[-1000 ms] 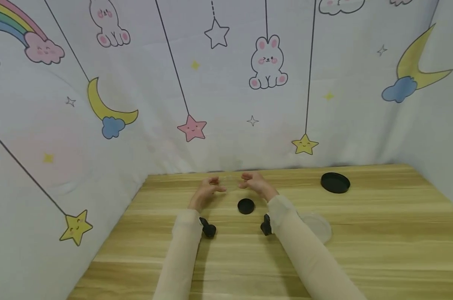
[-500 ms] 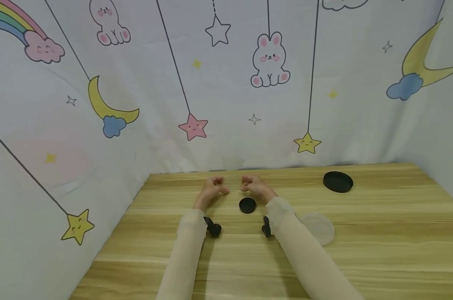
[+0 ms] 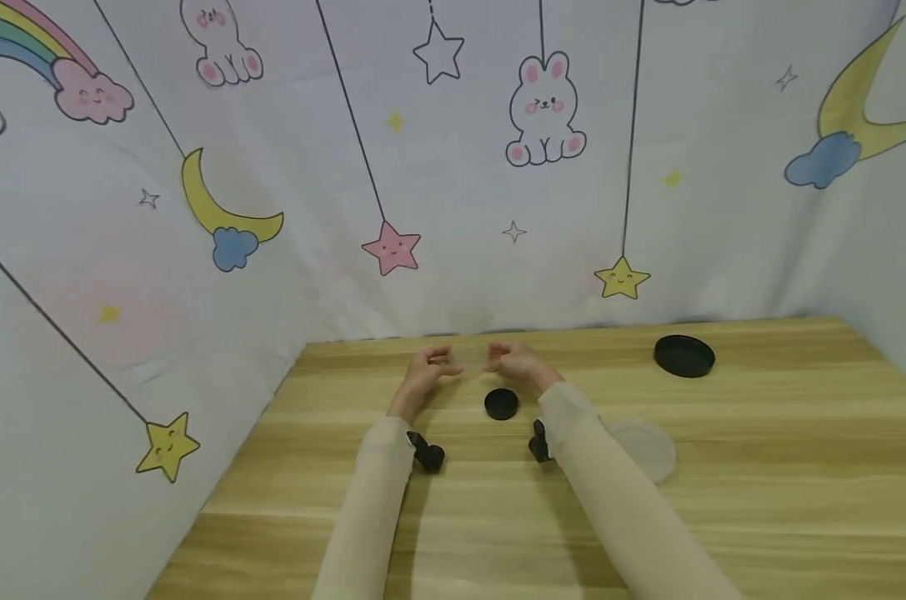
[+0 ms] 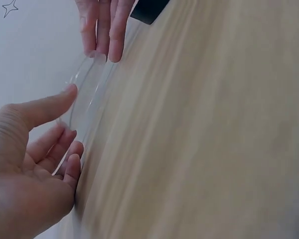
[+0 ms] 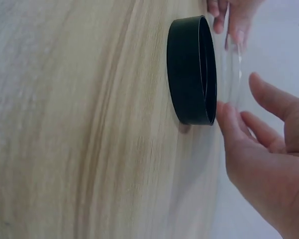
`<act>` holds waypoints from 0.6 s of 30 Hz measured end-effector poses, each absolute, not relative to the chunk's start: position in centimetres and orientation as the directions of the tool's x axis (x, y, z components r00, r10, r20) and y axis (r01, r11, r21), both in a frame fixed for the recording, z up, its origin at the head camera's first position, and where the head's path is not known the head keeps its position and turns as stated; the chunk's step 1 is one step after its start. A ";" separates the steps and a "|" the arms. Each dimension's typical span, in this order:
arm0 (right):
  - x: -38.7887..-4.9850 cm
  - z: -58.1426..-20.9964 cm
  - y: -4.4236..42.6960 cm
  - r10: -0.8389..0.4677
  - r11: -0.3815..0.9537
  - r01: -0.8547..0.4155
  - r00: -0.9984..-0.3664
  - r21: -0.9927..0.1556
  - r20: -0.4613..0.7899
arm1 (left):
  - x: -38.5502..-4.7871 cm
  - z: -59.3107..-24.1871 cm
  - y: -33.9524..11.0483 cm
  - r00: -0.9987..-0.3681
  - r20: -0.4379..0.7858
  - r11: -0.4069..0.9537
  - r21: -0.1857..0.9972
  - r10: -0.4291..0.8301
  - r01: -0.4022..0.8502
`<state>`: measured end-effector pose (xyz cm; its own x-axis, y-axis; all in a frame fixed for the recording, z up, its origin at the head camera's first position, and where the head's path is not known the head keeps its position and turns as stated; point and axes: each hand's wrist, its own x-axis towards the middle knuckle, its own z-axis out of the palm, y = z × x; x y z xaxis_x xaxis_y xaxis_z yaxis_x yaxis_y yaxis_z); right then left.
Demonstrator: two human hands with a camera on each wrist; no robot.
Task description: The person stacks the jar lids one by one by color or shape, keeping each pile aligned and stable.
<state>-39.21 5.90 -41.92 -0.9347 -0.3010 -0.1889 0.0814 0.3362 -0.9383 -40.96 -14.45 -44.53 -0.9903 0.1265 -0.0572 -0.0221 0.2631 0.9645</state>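
Observation:
A clear round shallow dish point(image 3: 468, 358) lies near the table's far edge, between both hands. At its left rim my left hand point(image 3: 425, 372) pinches it with thumb and fingertips, plain in the left wrist view by the clear dish point(image 4: 87, 89). My right hand point(image 3: 518, 363) is at the opposite rim. In the right wrist view the right hand point(image 5: 269, 144) touches the dish with its fingertips, while its thumb stands apart from the rim. Just in front of the hands sits a small black round dish point(image 3: 501, 404), its low wall point(image 5: 187, 72) seen side-on.
A larger black round dish point(image 3: 684, 357) stands at the back right of the wooden table point(image 3: 483, 533). Another clear round dish point(image 3: 648, 450) lies beside the right forearm, partly hidden by the sleeve. A printed cloth point(image 3: 453, 192) hangs behind the table's far edge.
Both hands have drawn in on the rim of the clear dish, the left hand moving slightly right. The head view has shifted a little. The other dishes stay where they were.

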 end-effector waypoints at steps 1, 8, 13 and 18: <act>-39.2 -41.9 6.0 -0.301 0.338 0.073 -0.936 -0.938 -0.182 | -40.9 -44.6 -14.5 -0.990 -0.067 0.258 0.966 0.127 -0.033; -41.2 -43.1 7.0 -0.293 0.262 -0.013 -0.954 -0.965 -0.066 | -40.8 -43.9 -14.5 -0.981 -0.117 0.222 0.972 0.152 -0.081; -39.6 -41.0 7.3 -0.221 0.249 0.065 -0.968 -0.966 -0.122 | -40.9 -43.4 -13.9 -0.975 -0.118 0.180 0.980 0.187 -0.084; -39.0 -39.9 8.2 -0.258 0.243 0.080 -0.955 -0.967 -0.144 | -40.5 -42.9 -13.0 -0.975 -0.079 0.125 0.991 0.210 -0.053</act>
